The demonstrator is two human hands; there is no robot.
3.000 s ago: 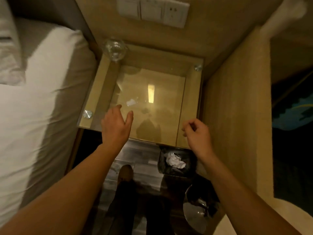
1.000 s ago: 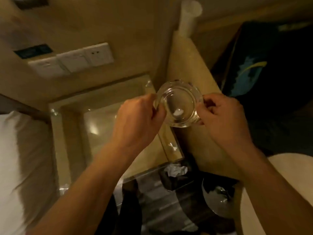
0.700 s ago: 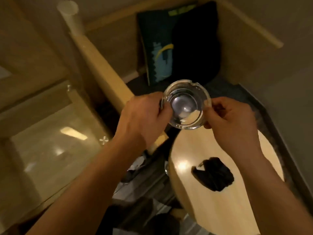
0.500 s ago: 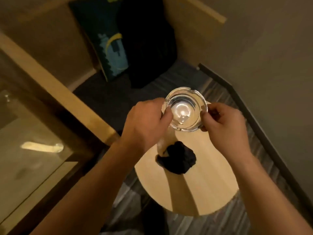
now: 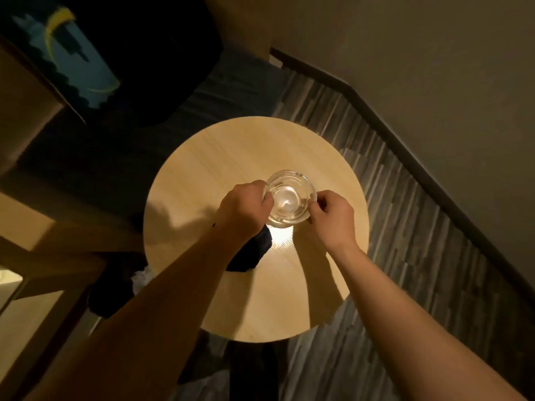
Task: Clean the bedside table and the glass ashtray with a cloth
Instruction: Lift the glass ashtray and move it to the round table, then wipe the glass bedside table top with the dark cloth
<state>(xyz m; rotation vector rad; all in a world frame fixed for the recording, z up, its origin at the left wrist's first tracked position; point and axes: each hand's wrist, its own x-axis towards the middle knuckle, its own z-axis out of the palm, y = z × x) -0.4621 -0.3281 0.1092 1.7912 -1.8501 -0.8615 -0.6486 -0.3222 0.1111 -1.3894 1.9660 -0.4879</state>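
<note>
The round glass ashtray (image 5: 290, 198) is held over a round wooden table (image 5: 220, 157), upright with its hollow facing me. My left hand (image 5: 243, 212) pinches its left rim and my right hand (image 5: 333, 218) pinches its right rim. A dark cloth (image 5: 252, 253) lies bunched on the table just below the ashtray, partly hidden under my left forearm. I cannot tell whether the ashtray touches the tabletop. The glass-topped bedside table (image 5: 17, 311) shows only as a strip at the lower left edge.
A dark cushion with a blue and yellow pattern (image 5: 78, 62) sits on a seat at the upper left. Grey striped floor (image 5: 405, 221) runs to the right of the round table, bounded by a dark skirting and a wall. A bin with crumpled paper (image 5: 139, 279) stands beside the bedside table.
Both hands picked the ashtray off the bedside table and carried it right as my view turned. It is now lower, over the middle of the round table.
</note>
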